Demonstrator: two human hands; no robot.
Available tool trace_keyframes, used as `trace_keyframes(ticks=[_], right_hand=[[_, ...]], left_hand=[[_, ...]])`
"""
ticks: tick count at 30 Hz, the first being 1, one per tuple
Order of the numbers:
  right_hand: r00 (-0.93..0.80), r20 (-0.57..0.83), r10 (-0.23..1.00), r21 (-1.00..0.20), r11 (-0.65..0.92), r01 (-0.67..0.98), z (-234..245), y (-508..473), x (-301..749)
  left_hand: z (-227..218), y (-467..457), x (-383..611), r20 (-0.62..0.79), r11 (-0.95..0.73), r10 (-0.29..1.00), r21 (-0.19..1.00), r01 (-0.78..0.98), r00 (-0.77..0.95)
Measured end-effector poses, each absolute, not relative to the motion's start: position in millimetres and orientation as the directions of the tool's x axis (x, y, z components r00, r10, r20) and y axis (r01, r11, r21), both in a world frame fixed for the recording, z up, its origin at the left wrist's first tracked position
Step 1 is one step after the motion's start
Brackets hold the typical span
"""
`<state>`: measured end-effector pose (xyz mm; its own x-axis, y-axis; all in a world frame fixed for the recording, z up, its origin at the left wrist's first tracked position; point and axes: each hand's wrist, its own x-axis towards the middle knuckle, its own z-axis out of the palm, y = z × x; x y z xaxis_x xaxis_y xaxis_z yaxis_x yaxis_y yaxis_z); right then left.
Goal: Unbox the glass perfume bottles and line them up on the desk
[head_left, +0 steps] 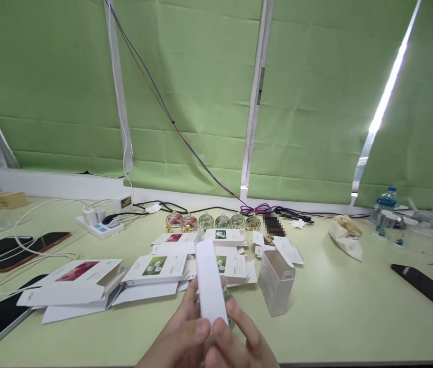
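Note:
At the bottom centre both my hands grip a long, narrow white carton piece [209,281], held upright with its top tilted away from me. My left hand [180,335] wraps its left side, thumb pressed on the lower front. My right hand [239,340] pinches its lower right edge, and something glassy shows faintly behind the fingers. Just beyond lie several flat white cartons [159,267] printed with flower pictures. An assembled white box [275,281] stands to the right of the hands.
A row of round glass bottles [213,220] stands near the back of the pale green table [346,306]. A power strip [99,225] with chargers and cables sits back left, phones [21,248] at left, a dark phone [429,289] at right, a paper bag [346,235] and water bottle [387,200] far right.

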<state>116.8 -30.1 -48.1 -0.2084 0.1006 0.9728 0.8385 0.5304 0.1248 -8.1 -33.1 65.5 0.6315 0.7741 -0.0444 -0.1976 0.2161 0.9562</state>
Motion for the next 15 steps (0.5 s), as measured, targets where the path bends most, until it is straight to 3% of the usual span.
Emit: trace_keyframes(ticks=[2, 4, 9, 12, 15], right_hand=[[-0.250, 0.957, 0.148, 0.132, 0.544, 0.828, -49.6, -26.4, 121.1], [-0.322, 0.905, 0.279, 0.104, 0.589, 0.801, -50.2, -24.5, 123.6], [-0.318, 0.785, 0.531, -0.054, 0.571, 0.819, -48.9, -20.0, 116.6], [-0.203, 0.811, 0.548, -0.134, 0.513, 0.848, -37.2, -22.5, 123.1], [-0.028, 0.915, 0.402, -0.190, 0.491, 0.850, -12.8, -32.9, 154.1]], left_hand=[[71.4, -32.2, -6.0, -0.080, 0.268, 0.751, 0.944, -0.192, 0.656], [75.3, -33.4, -2.6, -0.085, 0.310, 0.734, 0.924, -0.222, 0.674], [80.7, -35.1, 9.8, -0.077, 0.348, 0.711, 0.902, -0.254, 0.699], [85.7, -22.5, 21.1, -0.024, 0.262, 0.746, 0.929, -0.261, 0.665], [93.7, -0.3, 39.5, 0.046, 0.133, 0.774, 0.963, -0.234, 0.631]])
